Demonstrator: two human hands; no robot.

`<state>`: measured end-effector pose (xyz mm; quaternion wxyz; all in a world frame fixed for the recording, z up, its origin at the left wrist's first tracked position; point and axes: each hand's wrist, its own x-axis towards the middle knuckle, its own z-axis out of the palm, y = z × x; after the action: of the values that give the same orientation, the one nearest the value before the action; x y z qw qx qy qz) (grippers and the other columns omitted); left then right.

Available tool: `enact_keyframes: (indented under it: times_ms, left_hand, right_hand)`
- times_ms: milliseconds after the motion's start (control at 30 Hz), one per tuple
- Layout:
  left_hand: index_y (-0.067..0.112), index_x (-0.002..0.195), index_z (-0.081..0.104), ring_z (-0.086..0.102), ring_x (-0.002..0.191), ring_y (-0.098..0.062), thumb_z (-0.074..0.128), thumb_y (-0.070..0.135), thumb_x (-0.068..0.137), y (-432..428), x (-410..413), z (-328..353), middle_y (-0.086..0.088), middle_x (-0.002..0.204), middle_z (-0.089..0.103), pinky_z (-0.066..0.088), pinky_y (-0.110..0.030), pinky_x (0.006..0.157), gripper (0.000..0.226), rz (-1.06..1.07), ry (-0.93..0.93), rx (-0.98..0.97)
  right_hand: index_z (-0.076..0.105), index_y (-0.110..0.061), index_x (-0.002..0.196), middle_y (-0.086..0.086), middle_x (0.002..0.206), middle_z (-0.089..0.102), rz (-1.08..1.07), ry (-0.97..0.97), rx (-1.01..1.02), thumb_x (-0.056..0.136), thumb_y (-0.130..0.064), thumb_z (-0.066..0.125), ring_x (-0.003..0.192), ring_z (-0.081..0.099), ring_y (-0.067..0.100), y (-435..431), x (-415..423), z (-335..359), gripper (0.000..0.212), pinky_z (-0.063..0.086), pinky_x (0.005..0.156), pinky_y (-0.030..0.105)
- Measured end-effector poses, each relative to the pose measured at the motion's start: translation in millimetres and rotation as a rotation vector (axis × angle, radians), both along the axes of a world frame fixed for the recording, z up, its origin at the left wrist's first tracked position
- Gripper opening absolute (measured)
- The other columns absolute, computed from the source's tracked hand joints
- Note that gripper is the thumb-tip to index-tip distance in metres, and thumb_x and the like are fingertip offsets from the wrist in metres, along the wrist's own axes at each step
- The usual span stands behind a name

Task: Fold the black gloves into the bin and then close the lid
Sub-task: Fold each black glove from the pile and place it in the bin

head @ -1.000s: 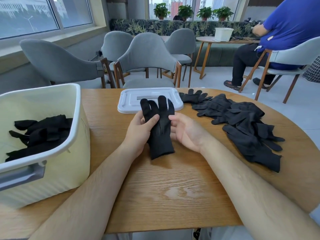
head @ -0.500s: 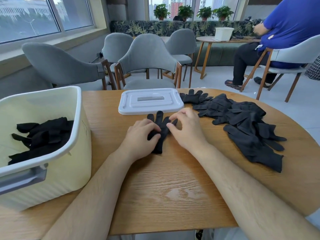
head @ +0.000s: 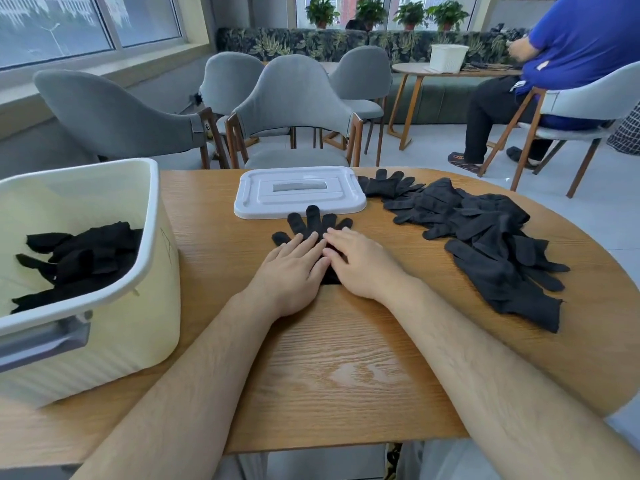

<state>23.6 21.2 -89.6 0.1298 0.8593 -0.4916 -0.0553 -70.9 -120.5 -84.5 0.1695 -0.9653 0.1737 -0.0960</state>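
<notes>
Wooden desk: black glove flat beneath left hand and right hand, both pressing with straight fingers; lid just beyond them.

Open table btwn bin at L & glove pile at R; lid blocks far side.

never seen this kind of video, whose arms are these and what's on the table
No machine here: a person wears a camera on the head, so it looks down at their own arms. The left hand and right hand lie flat, pressing one black glove onto the table; neither grips anything. On the left stands a cream bin with more gloves in it. The white lid lies beyond the hands, off the bin; a pile of loose gloves lies on the right.
</notes>
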Motion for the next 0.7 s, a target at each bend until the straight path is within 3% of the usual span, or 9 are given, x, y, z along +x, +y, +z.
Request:
enact_keyframes:
  times_ms: [167,400,533,633,700]
  left_hand:
    - [0.035,0.158,0.019,0.005,0.153,-0.009,0.019,0.047,0.107,-1.3,2.5,-1.4,0.012,0.166,0.015,0.006,-0.034,0.125,0.052,0.008,0.018,-0.066]
    - [0.031,0.136,0.059,0.04,0.138,-0.004,0.026,0.043,0.107,-1.5,3.1,7.7,0.014,0.142,0.055,0.03,-0.038,0.115,0.046,-0.061,0.043,-0.399]
    - [0.031,0.126,0.066,0.048,0.127,-0.003,0.023,0.046,0.105,-6.6,-4.2,12.4,0.018,0.128,0.061,0.037,-0.043,0.108,0.05,-0.114,0.056,-0.457]
    - [0.032,0.126,0.065,0.047,0.126,-0.003,0.022,0.046,0.106,-6.4,-2.7,11.1,0.018,0.127,0.061,0.037,-0.044,0.109,0.05,-0.129,0.073,-0.436]
    - [0.032,0.126,0.065,0.047,0.125,-0.003,0.023,0.044,0.108,-5.2,-1.2,9.9,0.019,0.126,0.06,0.037,-0.043,0.108,0.047,-0.129,0.085,-0.423]
  right_hand:
    - [0.038,-0.024,0.157,-0.009,0.164,0.032,-0.004,-0.016,0.009,0.11,-0.039,0.035,0.154,0.022,0.013,-3.0,0.1,-2.1,0.05,0.02,0.126,0.039]
    - [0.059,-0.019,0.139,-0.001,0.14,0.059,-0.268,-0.202,-0.107,0.108,-0.032,0.039,0.133,0.047,0.019,-23.2,-15.6,12.4,0.039,0.04,0.11,0.038]
    - [0.058,-0.017,0.14,0.002,0.152,0.048,-0.526,-0.105,-0.228,0.108,-0.031,0.035,0.143,0.033,0.024,-58.9,-30.1,16.9,0.042,0.026,0.119,0.039]
    - [0.048,-0.017,0.149,0.003,0.164,0.031,-0.65,0.071,-0.167,0.107,-0.031,0.036,0.152,0.019,0.027,-80.2,-39.6,16.8,0.046,0.013,0.126,0.042]
    - [0.049,-0.016,0.147,0.002,0.16,0.038,-0.659,0.094,-0.145,0.105,-0.027,0.04,0.148,0.025,0.027,-86.3,-40.6,13.7,0.045,0.016,0.124,0.041]
